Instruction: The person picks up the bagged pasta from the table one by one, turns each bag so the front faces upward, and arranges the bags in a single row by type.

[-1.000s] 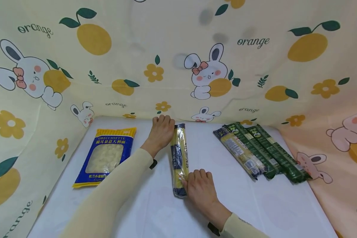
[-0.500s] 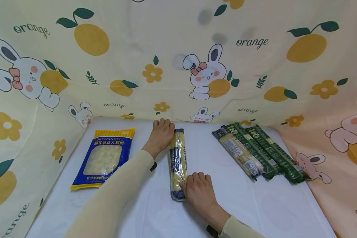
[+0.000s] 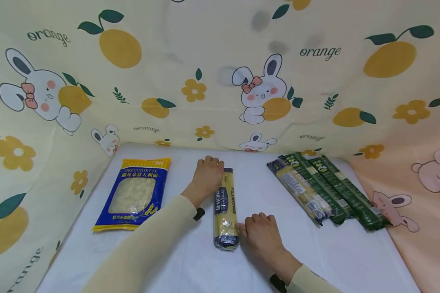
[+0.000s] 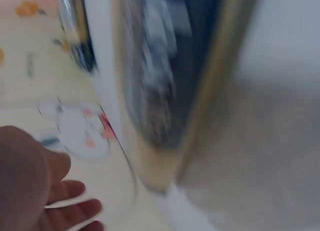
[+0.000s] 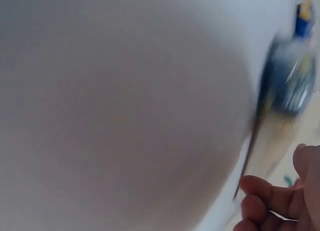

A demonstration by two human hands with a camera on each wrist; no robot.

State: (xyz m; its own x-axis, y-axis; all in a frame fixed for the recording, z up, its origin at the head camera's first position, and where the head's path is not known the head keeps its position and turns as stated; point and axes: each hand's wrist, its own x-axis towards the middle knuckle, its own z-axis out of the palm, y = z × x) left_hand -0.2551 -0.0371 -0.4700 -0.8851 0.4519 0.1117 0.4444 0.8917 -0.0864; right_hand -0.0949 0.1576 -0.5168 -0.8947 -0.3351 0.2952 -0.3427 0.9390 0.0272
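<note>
A clear-wrapped spaghetti pack [image 3: 225, 211] with a blue label lies lengthwise on the white tabletop, its printed side up. My left hand [image 3: 206, 177] is at the upper left of the pack. In the left wrist view, the fingers [image 4: 75, 211] are spread loosely and apart from the blurred pack [image 4: 167, 81]. At the lower right of the pack, my right hand [image 3: 262, 236] hovers with its thumb close to the wrapper. The right wrist view shows its loosely bent fingers [image 5: 260, 191] holding nothing, with the blurred pack [image 5: 287, 86] beyond.
To the left lies a blue and yellow orecchiette bag [image 3: 133, 193]. Over on the right, another blue-ended pasta pack [image 3: 300, 191] lies slanted beside two green packs [image 3: 348, 191]. A patterned cloth [image 3: 212, 53] with rabbits and oranges walls the back and sides.
The spaghetti pack has shifted towards me and turned, so its lettering faces up. My left hand has come nearer with it. My right thumb has come off the wrapper.
</note>
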